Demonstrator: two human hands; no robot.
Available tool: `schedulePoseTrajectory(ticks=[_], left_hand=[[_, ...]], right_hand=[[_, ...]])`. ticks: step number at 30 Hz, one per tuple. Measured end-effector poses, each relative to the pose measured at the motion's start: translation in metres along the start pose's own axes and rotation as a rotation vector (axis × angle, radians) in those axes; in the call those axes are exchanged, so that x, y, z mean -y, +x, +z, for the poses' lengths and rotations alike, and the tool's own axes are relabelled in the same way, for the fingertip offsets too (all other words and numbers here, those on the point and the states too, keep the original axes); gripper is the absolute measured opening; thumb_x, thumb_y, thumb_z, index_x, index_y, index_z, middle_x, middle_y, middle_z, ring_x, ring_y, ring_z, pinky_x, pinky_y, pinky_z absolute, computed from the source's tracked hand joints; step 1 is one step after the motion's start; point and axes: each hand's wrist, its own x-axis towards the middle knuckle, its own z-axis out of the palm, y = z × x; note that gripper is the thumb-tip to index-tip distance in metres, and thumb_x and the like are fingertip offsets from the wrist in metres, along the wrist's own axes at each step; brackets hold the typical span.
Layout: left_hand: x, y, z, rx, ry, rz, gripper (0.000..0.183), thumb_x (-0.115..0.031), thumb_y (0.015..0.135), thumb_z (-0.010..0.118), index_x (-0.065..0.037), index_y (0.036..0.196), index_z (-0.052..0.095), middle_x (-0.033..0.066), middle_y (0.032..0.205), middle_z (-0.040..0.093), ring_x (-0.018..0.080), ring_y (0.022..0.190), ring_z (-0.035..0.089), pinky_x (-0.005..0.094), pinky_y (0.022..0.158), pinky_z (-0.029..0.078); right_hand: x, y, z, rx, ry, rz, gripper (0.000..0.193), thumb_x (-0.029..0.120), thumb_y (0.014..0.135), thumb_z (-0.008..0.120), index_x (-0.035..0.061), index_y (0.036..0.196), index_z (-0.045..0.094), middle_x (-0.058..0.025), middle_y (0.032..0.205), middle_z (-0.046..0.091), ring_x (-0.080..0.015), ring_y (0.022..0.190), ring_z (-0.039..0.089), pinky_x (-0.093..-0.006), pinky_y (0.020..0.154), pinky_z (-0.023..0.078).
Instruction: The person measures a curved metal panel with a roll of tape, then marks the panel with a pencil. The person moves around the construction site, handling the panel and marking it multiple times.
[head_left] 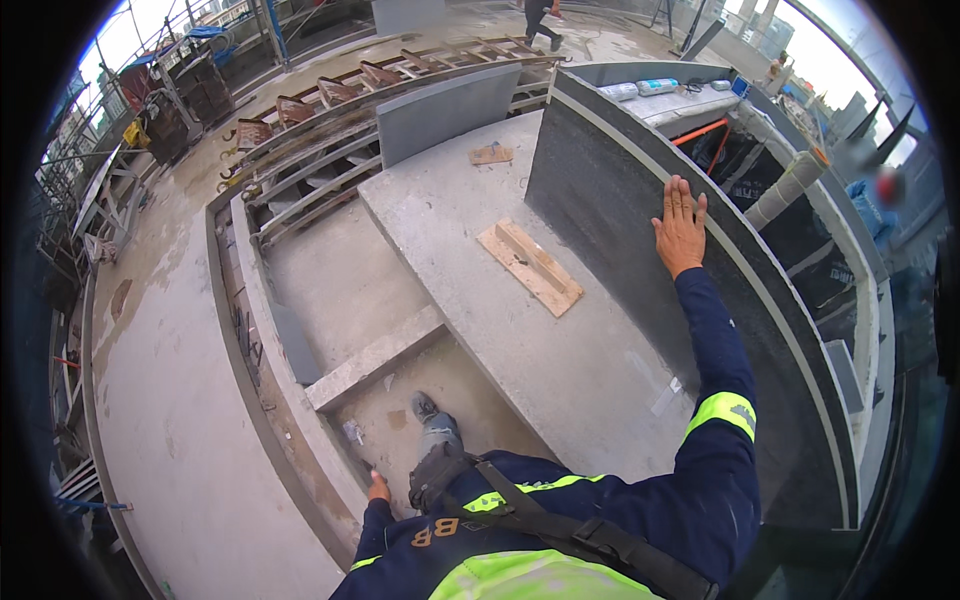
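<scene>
Dark panel (635,240) walls off the right
A hand could pass left of it, over the slab (570,370), around the wooden board (530,268).

Under my right hand (681,238) I had a long, dark grey, matt-faced panel (608,185) with a pale stripe running along its upper edge. It stood upright on its long side, bordering the pale grey concrete slab (600,345), its broad face turned toward that slab. It ran from well ahead of me back to beside my right arm, curving in my view, my straightened fingers resting near its top.
</scene>
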Motion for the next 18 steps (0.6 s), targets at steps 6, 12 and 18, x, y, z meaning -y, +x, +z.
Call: schedulePoseTrajectory(ticks=[6,12,18], left_hand=[[-0.142,0.101,-0.079,0.063,-0.257,0.156,0.105,-0.082,0.102,0.021,0.007,0.139,0.064,0.0243,0.138,0.067,0.0330,0.130,0.064,0.0420,0.113,0.044],[-0.161,0.173,-0.157,0.000,-0.229,0.197,0.102,-0.079,0.104,0.022,0.008,0.152,0.049,0.0243,0.147,0.062,0.0367,0.131,0.062,0.0453,0.115,0.042],[-0.142,0.173,-0.172,-0.040,-0.244,0.015,0.099,-0.074,0.106,0.020,0.011,0.144,0.057,0.0253,0.142,0.064,0.0343,0.125,0.065,0.0430,0.112,0.045]], right_hand=[[0.072,0.104,0.003,0.089,-0.104,-0.048,0.084,0.049,0.106,0.049,0.0082,0.171,0.013,-0.0076,0.180,0.002,-0.0248,0.166,-0.006,-0.0573,0.132,-0.007],[0.152,0.213,-0.021,0.063,-0.093,-0.050,0.086,0.049,0.105,0.052,0.0072,0.170,0.015,-0.0083,0.180,0.005,-0.0243,0.166,-0.005,-0.0585,0.131,-0.010],[0.193,0.271,-0.027,0.069,-0.081,-0.005,0.087,0.050,0.104,0.054,0.0077,0.170,0.017,-0.0066,0.180,0.005,-0.0239,0.166,-0.006,-0.0580,0.131,-0.008]])
